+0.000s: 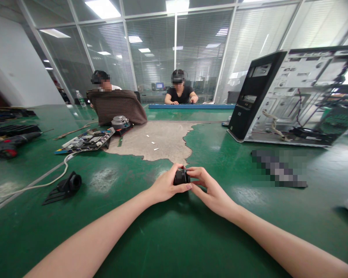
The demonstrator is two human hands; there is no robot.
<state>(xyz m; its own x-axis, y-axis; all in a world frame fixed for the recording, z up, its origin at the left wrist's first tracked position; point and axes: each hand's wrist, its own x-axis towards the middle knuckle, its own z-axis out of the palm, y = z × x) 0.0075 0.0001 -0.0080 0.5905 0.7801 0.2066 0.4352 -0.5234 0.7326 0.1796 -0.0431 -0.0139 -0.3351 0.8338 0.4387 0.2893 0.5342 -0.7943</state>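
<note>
A small black cylindrical part is between my two hands, just above or on the green tabletop; its exact kind does not show. My left hand grips it from the left, thumb along the near side and fingers round the far side. From the right, my right hand pinches its end with bent fingers and thumb. Fingers cover much of the part. To the left lies another black piece with a round opening and a flat, slatted-looking base.
An opened computer case stands at the right, near a blurred dark object. At the left are a circuit board, a white cable and a power drill. Two people sit across the green table.
</note>
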